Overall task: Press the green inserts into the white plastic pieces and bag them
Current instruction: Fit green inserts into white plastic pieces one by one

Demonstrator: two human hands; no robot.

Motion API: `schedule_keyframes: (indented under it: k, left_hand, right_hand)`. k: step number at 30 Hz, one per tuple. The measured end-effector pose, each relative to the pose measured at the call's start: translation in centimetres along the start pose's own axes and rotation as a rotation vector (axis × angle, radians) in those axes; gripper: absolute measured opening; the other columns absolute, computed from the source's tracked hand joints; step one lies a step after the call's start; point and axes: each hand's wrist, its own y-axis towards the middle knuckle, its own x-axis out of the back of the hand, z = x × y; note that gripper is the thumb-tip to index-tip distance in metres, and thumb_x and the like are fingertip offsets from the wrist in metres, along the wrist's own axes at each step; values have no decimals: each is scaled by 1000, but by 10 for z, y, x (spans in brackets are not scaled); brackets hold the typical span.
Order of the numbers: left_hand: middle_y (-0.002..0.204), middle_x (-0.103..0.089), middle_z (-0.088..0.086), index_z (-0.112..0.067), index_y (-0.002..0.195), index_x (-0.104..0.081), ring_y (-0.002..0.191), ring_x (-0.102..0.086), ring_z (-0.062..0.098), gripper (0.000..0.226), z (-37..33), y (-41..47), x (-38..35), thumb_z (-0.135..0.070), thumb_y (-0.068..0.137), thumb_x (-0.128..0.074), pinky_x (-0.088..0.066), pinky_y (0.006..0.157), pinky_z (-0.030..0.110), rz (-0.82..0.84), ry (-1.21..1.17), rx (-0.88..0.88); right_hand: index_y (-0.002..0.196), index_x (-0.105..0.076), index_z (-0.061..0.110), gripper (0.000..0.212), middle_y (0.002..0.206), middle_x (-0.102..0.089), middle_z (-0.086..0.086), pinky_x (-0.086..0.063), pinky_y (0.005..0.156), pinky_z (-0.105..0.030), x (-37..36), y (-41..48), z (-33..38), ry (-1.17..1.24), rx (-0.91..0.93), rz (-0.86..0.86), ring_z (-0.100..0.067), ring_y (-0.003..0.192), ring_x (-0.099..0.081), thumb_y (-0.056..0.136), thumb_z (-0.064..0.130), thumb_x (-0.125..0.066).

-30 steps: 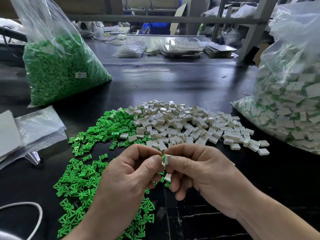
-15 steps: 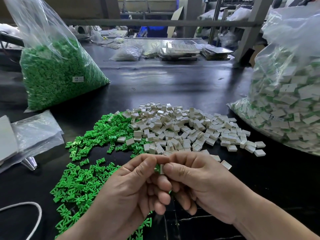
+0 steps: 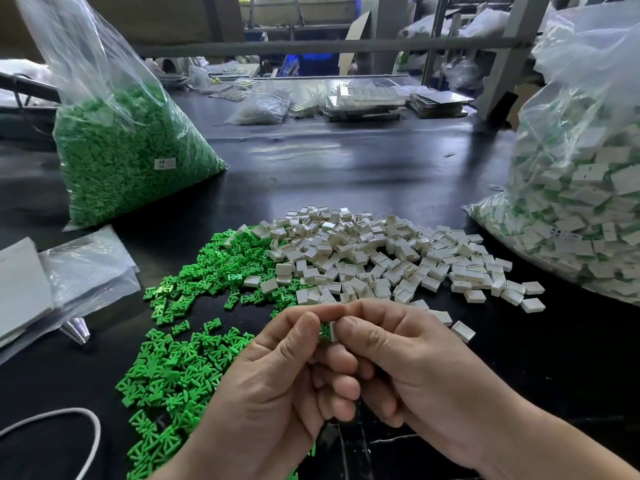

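a bag of green inserts (image 3: 121, 161) stands upper left, loose green inserts (image 3: 180, 362) spread below it. at lower centre the left hand (image 3: 273, 386) pinches a green insert (image 3: 324, 331) against a white piece (image 3: 333, 330) pinched in the right hand (image 3: 408, 362), fingers curled. white pieces (image 3: 381, 258) heap above; a filled bag (image 3: 581, 209) sits right.

green insert (image 3: 323, 332) mostly hidden, white piece (image 3: 333, 331) partly

1. The black tabletop (image 3: 346, 174) looks smooth and glossy, with window glare on it.
2. The loose bright green plastic inserts (image 3: 180, 362) look matt.
3. The small white plastic box pieces (image 3: 374, 251) look smooth, faintly satin.
4. The clear crinkled plastic bag of green inserts (image 3: 114, 109) shines.
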Motion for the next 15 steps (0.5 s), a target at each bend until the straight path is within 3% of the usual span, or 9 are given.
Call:
schedule_keyframes:
  k: [6,13,15]
  left_hand:
    - [60,-63,16,-6,98,-73,45,-63,21,50,4,0,1,-28,58,-93,-51,39,28,-8,22,-46]
    - [54,-59,11,-9,91,-72,39,-58,20,36,1,1,7,-27,65,-90,-49,37,25,29,26,33]
    - [54,-59,11,-10,92,-72,39,-59,20,36,1,1,8,-29,66,-89,-49,37,25,36,32,31]
  right_hand:
    - [111,-66,1,42,64,-56,-1,-35,36,-18,-2,0,-1,7,20,2,-9,42,-46,89,36,-63]
    - [87,-55,-7,43,69,-54,-17,-32,34,-20,-2,-2,-3,-39,18,23,-13,39,-42,87,35,-67]
    - [90,-54,-9,46,68,-54,-17,-32,34,-19,-4,-2,-4,-31,32,21,-12,39,-43,88,35,-66]
